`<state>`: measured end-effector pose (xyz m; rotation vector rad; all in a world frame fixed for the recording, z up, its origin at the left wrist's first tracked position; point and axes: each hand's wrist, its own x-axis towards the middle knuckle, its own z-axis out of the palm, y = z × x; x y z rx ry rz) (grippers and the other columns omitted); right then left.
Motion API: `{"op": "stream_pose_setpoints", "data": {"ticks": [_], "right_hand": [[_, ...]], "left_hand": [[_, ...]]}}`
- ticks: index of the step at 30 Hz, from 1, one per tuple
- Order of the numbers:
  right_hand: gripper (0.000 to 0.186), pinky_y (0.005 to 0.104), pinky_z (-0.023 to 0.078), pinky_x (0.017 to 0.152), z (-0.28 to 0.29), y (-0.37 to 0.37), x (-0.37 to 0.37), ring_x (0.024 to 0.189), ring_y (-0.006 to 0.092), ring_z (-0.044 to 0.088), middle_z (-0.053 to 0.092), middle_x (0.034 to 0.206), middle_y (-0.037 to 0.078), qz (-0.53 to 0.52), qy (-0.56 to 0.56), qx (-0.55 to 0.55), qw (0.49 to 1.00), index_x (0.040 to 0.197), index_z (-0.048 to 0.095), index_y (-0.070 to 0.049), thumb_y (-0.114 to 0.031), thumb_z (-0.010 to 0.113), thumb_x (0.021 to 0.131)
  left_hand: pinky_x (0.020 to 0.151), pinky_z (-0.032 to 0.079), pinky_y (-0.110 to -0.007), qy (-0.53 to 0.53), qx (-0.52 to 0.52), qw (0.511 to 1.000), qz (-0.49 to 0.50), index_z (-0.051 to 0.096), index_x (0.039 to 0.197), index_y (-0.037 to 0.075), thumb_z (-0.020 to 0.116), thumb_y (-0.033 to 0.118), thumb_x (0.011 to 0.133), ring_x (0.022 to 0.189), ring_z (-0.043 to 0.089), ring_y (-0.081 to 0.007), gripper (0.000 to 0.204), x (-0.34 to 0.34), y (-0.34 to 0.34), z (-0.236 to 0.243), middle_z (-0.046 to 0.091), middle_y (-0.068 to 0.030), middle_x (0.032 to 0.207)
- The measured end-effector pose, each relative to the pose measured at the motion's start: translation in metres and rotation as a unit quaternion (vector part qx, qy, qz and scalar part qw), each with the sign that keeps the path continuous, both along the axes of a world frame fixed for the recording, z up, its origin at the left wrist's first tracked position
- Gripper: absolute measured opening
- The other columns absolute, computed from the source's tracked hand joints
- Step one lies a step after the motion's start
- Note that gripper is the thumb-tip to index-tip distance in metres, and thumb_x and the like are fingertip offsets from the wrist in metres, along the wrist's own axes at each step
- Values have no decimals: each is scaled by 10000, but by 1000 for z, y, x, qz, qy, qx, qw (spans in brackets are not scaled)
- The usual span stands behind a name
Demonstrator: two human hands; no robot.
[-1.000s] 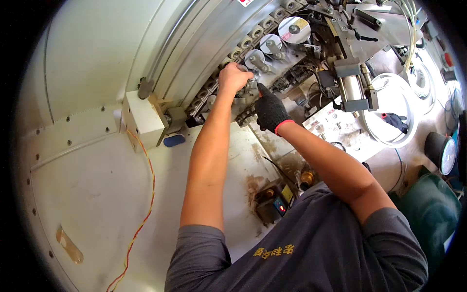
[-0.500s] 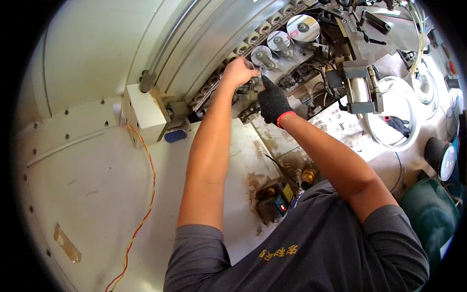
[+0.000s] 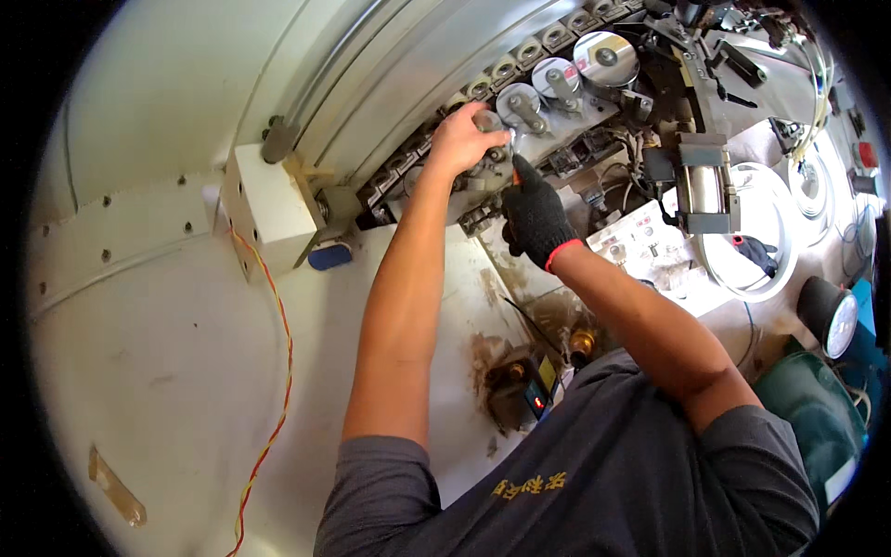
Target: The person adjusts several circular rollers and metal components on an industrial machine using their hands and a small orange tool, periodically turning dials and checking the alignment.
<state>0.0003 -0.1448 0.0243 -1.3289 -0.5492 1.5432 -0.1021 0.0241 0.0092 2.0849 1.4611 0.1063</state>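
My bare left hand (image 3: 461, 144) is at the row of round discs on the machine, fingers curled with the thumb stretched toward the right. It is closed at a small round part (image 3: 486, 121), partly hidden by the fingers. My right hand (image 3: 540, 218), in a black knit glove with a red cuff, is closed around a slim tool with an orange handle (image 3: 517, 176). The tool's thin pale tip points up beside my left thumb; its exact kind is unclear. Just beyond are a shiny disc (image 3: 520, 104) and a metal lever arm (image 3: 526, 113).
A larger mirror-like disc (image 3: 606, 58) sits farther right, below a chain of rollers (image 3: 504, 69). A metal cylinder (image 3: 703, 190) stands out right of my glove. A white box (image 3: 272, 200) with twisted red-yellow wire (image 3: 286, 353) is at left. White ring (image 3: 789, 269) lies at right.
The view has shifted, so the machine appears farther right. My right hand has drawn back slightly from my left, and the orange handle shows more clearly. The left hand stays at the discs.
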Motion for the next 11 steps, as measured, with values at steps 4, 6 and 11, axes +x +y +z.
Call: {"op": "stream_pose_setpoints", "data": {"ticks": [4, 6, 11], "right_hand": [[552, 435, 406, 377, -3, 11, 12, 432, 286, 526, 532, 670, 148, -22, 154, -48, 987, 1425, 369, -37, -16, 467, 882], [555, 432, 393, 373, 2, 15, 15, 425, 277, 509, 519, 646, 144, -5, 161, -52, 986, 1426, 374, -56, -19, 473, 881], [540, 366, 367, 355, -16, 28, 14, 409, 210, 475, 527, 619, 96, 2, 79, -54, 995, 1424, 399, -99, -81, 522, 899]], "left_hand": [[921, 487, -402, 31, 56, 998, -3, 621, 1258, 81, 702, 425, 806, 1063, 646, -328, 574, 16, -16, 3, 681, -152, 1169], [893, 489, -441, 42, 125, 991, 7, 642, 1212, 139, 542, 432, 886, 1054, 636, -356, 449, 12, -22, 2, 687, -141, 1141], [934, 477, -467, 108, 145, 983, 30, 632, 1228, 164, 533, 472, 889, 1065, 632, -377, 468, 24, -26, 2, 669, -167, 1175]]}}
